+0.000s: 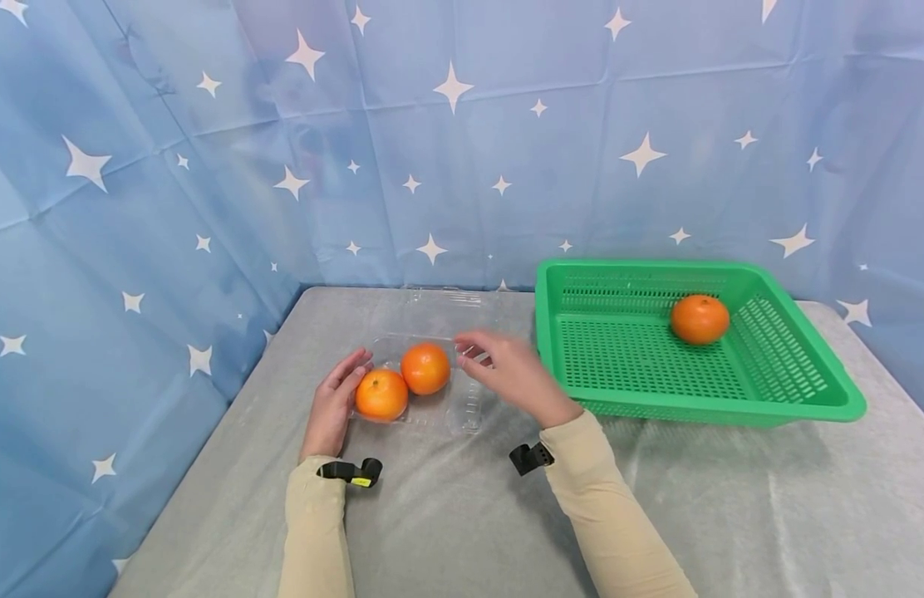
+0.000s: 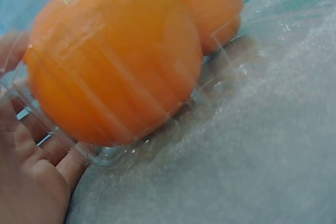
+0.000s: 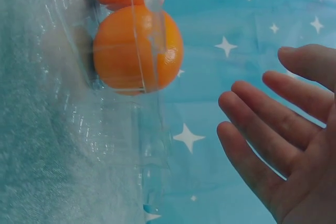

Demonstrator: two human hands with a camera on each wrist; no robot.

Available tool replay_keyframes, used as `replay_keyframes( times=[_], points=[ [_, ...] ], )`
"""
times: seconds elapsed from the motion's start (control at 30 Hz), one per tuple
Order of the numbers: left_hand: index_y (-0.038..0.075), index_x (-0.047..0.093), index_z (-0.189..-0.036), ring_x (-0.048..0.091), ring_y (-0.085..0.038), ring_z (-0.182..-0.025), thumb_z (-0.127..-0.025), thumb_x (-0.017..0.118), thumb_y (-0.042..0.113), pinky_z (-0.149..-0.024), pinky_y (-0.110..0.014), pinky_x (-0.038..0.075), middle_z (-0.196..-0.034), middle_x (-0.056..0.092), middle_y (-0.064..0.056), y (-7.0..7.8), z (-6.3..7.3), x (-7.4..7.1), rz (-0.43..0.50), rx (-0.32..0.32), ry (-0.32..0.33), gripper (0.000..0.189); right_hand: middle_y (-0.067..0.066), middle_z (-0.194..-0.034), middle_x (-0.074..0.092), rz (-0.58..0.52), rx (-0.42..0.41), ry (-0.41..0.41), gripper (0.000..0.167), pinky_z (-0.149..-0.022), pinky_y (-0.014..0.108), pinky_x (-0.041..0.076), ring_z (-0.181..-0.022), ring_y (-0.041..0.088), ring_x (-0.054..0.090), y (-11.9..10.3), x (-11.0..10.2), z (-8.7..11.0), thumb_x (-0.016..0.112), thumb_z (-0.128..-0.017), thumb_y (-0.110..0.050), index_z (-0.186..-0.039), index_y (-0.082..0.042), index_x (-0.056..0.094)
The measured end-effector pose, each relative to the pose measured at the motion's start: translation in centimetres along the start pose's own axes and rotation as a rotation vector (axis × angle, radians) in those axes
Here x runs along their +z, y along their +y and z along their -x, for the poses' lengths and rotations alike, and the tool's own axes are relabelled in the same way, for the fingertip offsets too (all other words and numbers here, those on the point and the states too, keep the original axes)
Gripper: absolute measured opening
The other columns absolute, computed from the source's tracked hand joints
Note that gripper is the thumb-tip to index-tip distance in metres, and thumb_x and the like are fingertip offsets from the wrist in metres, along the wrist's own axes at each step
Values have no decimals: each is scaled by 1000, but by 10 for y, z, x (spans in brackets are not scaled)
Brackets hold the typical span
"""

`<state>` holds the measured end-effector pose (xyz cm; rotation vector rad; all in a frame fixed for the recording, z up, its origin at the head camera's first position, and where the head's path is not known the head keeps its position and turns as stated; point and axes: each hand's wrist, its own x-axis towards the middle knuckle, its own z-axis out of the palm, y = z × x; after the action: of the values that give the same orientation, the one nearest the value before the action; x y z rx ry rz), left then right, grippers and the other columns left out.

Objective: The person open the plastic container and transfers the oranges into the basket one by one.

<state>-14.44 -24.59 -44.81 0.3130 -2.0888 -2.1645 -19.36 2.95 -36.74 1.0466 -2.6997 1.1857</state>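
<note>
A clear plastic clamshell box (image 1: 462, 407) lies on the table with its lid folded back toward the curtain. Inside sit two oranges, the nearer orange (image 1: 381, 395) at the left and a second orange (image 1: 425, 369) behind it to the right. My left hand (image 1: 335, 409) rests along the box's left wall, beside the nearer orange; in the left wrist view its fingers show through the clear plastic. My right hand (image 1: 510, 371) hovers at the box's right side, fingers spread and holding nothing. The right wrist view shows that hand (image 3: 294, 129) apart from the oranges.
A green plastic basket (image 1: 656, 405) stands right of the box, close to my right hand, with one orange (image 1: 700, 320) in its back right part. Grey cloth (image 1: 447, 515) covers the table. A blue star-patterned curtain (image 1: 462, 166) hangs behind and at the left.
</note>
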Motion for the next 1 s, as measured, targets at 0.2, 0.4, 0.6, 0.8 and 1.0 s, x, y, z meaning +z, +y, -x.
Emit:
replay_keyframes(
  times=[0.2,0.4,0.6,0.8,1.0],
  points=[
    [22,44,-132,41,-14,-121,-90,51,36,-102,-38,29,-131,46,4,-1,-1,0,-14,7,6,45,-7,-110,58,0,20,-17,33,-76,26,48,-90,4,55,-1,4,0,54,-88,-30,-119,-19,56],
    [21,44,-132,41,-14,-120,-90,51,35,-101,-38,29,-131,46,4,-2,-1,0,-12,5,7,45,-3,-114,56,-38,1,-33,35,-78,31,49,-95,11,56,1,8,-1,54,-88,-27,-121,-15,55],
    [20,44,-132,41,-14,-121,-90,51,35,-102,-38,29,-132,45,3,-2,0,-1,-7,1,6,45,1,-117,56,-50,-16,-56,36,-77,32,49,-96,14,56,1,14,-1,55,-88,-27,-121,-13,55],
    [19,42,-133,40,-14,-121,-91,50,33,-102,-37,29,-132,44,3,2,2,0,-11,-19,3,46,-2,-116,55,-43,-11,-63,37,-78,32,48,-98,14,55,1,19,0,55,-87,-29,-121,-15,55],
    [20,44,-132,39,-16,-122,-91,50,32,-102,-38,28,-133,44,2,-1,-1,-1,11,-8,-3,43,-1,-114,56,6,-18,-62,38,-79,32,46,-100,17,54,3,24,-2,55,-87,-31,-120,-14,56]
  ],
)
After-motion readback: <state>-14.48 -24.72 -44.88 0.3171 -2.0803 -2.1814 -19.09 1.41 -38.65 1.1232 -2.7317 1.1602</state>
